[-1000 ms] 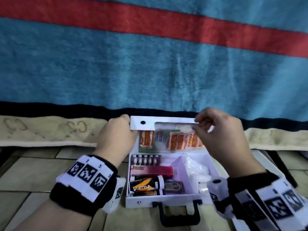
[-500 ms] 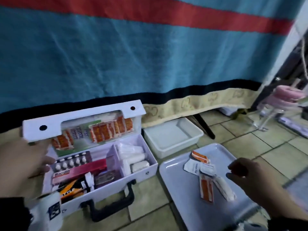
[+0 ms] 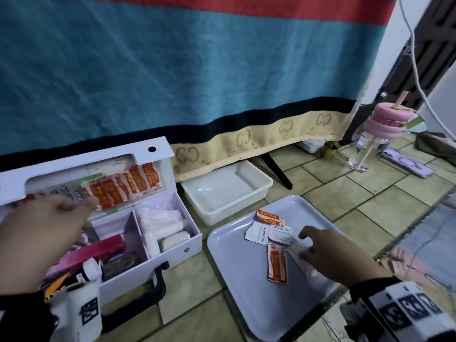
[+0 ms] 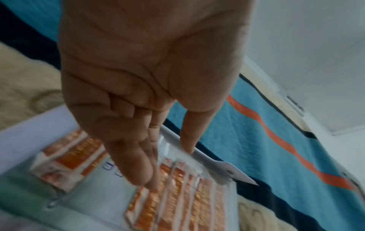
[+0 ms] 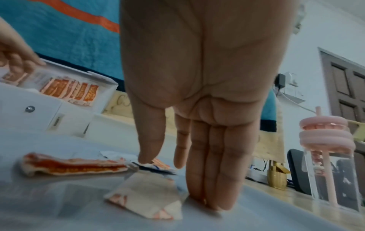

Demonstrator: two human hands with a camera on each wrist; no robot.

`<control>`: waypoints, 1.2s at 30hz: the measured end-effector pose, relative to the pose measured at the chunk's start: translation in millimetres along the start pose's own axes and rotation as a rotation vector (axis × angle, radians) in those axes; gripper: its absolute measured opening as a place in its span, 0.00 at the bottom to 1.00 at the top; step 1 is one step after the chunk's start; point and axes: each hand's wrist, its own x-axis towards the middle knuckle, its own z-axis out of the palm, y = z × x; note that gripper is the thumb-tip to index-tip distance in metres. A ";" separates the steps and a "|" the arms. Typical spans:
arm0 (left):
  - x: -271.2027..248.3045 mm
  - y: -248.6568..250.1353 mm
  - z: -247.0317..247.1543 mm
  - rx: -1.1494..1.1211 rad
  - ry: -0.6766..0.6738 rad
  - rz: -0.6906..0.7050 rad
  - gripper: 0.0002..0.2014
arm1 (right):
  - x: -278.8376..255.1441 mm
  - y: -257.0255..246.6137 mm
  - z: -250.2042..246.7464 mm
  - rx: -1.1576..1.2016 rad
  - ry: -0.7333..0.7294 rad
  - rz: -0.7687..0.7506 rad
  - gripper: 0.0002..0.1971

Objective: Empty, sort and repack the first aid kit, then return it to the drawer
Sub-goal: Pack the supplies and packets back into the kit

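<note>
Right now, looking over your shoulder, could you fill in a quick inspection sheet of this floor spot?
Surface: tiled floor.
Job's things: first aid kit open, still part full; sachets on grey tray.
Clutter: white tub, pink-lidded bottle, phone.
Hands: left hand open, reaching to lid pocket; right hand open, fingertips on tray.
Cables: white cord hanging.
Surroundings: striped blanket.

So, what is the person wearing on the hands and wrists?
Both hands are bare, the left hand and the right hand. Each wrist has a black band carrying white blocks printed with black square code markings. No rings or gloves show.
</note>
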 end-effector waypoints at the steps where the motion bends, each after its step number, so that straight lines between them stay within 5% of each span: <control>1: -13.5 16.0 3.7 0.027 -0.031 0.044 0.23 | 1.8 -1.1 -0.6 -0.011 0.003 -0.009 0.21; 4: -47.4 64.7 26.8 0.178 -0.181 0.172 0.07 | 8.9 -6.6 -11.0 -0.057 -0.064 -0.026 0.20; 8: -60.6 74.5 61.5 0.315 -0.382 0.309 0.08 | 32.3 -16.0 -29.8 -0.199 -0.121 -0.001 0.19; 12: -56.9 70.8 79.8 0.355 -0.376 0.331 0.14 | 57.5 -37.4 -30.9 -0.153 0.035 -0.092 0.14; 16: -58.2 72.1 83.4 0.423 -0.351 0.321 0.13 | 76.9 -51.1 -23.7 -0.273 -0.129 -0.115 0.14; 28: -66.5 72.3 81.0 0.376 -0.254 0.291 0.10 | 84.6 -54.6 -22.3 -0.335 -0.043 -0.180 0.21; 31: -74.9 69.1 81.7 0.445 -0.228 0.351 0.08 | 85.3 -50.0 -28.9 -0.214 -0.007 -0.138 0.14; 36: -88.0 56.8 58.4 0.376 -0.216 0.438 0.08 | 71.0 -45.5 -60.8 0.282 0.096 -0.095 0.15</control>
